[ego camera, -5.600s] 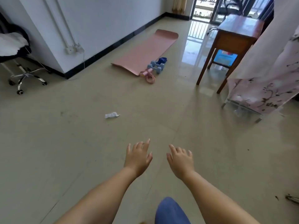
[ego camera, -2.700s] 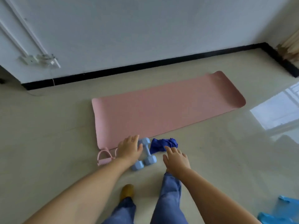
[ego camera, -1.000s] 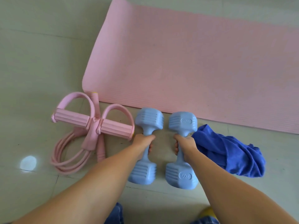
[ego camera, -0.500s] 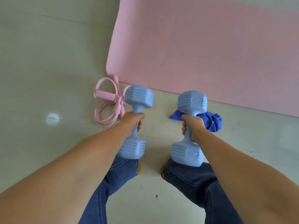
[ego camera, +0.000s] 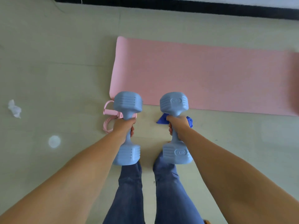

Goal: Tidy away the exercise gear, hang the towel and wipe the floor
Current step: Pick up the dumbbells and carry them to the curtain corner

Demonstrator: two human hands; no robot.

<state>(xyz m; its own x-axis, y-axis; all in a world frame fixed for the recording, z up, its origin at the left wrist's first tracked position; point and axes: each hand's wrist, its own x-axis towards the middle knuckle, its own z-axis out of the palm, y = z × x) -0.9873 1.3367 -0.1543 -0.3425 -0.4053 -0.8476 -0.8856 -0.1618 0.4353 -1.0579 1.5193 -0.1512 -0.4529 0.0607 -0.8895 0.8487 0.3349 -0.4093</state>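
Note:
My left hand [ego camera: 123, 127] grips the handle of a light blue dumbbell [ego camera: 127, 104], held up off the floor. My right hand [ego camera: 177, 125] grips a second light blue dumbbell [ego camera: 174, 103] marked 2KG, also lifted. Below them on the floor lies a pink pedal resistance band [ego camera: 108, 115], partly hidden behind the left dumbbell. A crumpled blue towel [ego camera: 162, 120] lies under my right hand, mostly hidden. The pink exercise mat [ego camera: 202, 76] lies flat beyond them.
A crumpled white tissue [ego camera: 14, 109] lies on the beige tiled floor at the left. A black skirting board [ego camera: 178, 5] runs along the wall at the top. My legs in blue jeans [ego camera: 168, 191] stand below the dumbbells.
Both hands took hold of the dumbbells on the floor and lifted them. I have risen, so the mat, band and towel now look smaller and farther below.

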